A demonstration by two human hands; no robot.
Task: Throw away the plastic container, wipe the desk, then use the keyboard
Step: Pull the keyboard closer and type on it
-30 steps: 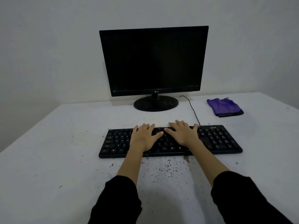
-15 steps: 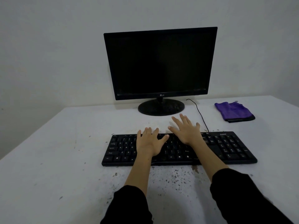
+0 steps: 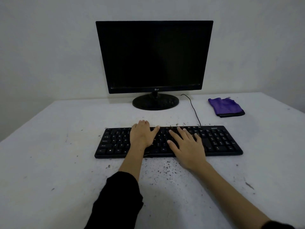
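A black keyboard (image 3: pixel 219 141) lies across the middle of the white desk (image 3: pixel 49 154). My left hand (image 3: pixel 142 134) rests flat on its left-centre keys, fingers reaching the top row. My right hand (image 3: pixel 186 144) lies on the centre keys with fingers spread apart. Neither hand holds anything. A folded purple cloth (image 3: pixel 225 106) sits at the back right of the desk, away from both hands. No plastic container is in view.
A black monitor (image 3: pixel 154 57) with a dark screen stands on its round base behind the keyboard. The keyboard's black cable (image 3: pixel 193 108) runs back toward it. Dark specks (image 3: pixel 165 167) dot the desk in front of the keyboard. A plain wall rises behind.
My right hand has slid back from the keyboard's top edge onto the centre keys, and its sleeve sits farther up the arm. The left hand has reached slightly forward. The view has tilted down.
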